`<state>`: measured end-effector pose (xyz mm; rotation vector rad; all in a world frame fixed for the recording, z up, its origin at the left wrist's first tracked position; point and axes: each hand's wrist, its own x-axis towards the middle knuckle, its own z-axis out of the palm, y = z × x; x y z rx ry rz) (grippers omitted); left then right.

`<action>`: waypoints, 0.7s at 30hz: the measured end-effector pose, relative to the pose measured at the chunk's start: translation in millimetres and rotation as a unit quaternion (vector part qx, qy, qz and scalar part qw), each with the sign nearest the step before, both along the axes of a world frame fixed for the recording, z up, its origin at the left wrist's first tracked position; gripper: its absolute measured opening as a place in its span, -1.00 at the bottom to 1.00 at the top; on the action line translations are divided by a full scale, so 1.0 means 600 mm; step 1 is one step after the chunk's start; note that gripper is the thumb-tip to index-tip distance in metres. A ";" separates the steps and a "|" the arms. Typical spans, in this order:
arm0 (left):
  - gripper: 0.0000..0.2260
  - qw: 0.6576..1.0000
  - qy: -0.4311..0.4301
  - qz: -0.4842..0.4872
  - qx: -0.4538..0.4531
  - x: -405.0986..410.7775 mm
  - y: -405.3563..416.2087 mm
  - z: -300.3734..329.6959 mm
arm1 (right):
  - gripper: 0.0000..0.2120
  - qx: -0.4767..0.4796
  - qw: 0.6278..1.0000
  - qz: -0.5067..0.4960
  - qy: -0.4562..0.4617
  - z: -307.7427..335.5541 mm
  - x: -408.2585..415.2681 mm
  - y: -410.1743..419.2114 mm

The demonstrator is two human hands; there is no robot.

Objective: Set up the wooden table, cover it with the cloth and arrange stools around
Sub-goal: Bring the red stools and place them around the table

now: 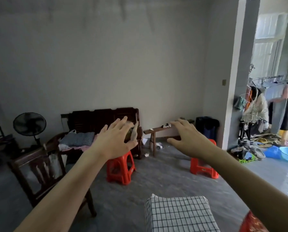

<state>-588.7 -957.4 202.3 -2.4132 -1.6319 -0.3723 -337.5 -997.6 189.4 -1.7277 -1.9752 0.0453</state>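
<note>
Head view, both arms out ahead. Left hand (115, 141) at 11 o'clock: fingers spread, straight, holding nothing. Right hand (188, 139) at 1 o'clock: fingers spread, slightly bent, also empty. Neither touches anything.

Checked cloth (180, 215) at 6 o'clock, draped over a flat top with squared corners. I judge that is the table under it; no wood shows, so I cannot confirm. If so, set-up and covering look done.

Two red stools on the floor: one (119, 169) at 11 o'clock under the left hand, one (204, 166) at 1 o'clock, partly behind the right forearm. Both stand well apart from the cloth.

Left to do, by my reading: bring stools in around the table
</note>
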 end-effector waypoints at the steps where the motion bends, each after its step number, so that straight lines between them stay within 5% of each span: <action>1: -0.33 1.000 -0.001 0.001 -0.003 -0.002 0.018 -0.003 | -0.34 -0.001 1.000 -0.004 -0.002 0.003 -0.007 0.019; 21: -0.34 0.999 -0.010 -0.049 -0.009 -0.232 0.373 -0.011 | -0.26 -0.018 0.998 -0.056 -0.011 0.034 -0.275 0.330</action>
